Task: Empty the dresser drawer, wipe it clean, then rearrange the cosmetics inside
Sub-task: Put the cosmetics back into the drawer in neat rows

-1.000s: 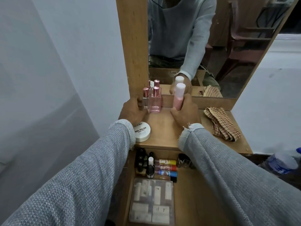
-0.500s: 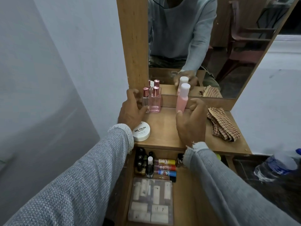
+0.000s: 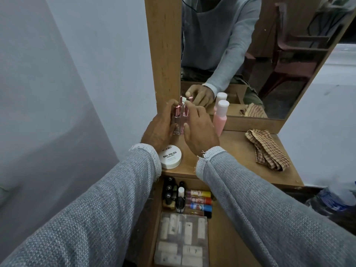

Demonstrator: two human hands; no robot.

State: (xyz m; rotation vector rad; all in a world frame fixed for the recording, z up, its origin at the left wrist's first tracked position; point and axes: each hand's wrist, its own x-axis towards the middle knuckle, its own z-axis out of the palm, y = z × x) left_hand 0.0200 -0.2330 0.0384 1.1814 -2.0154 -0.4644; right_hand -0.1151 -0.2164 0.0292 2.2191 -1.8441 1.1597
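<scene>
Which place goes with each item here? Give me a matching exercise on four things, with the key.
Things:
1. pink bottle
2. checked cloth
3. nail polish remover tub
4. clear plastic case

Places:
A. in the open drawer, nearest the camera
B. dresser top, far right
C. upright against the mirror's base
D. dresser top's front edge, beside the left wrist

Pairs: 1-C, 2-B, 3-D, 4-A
</scene>
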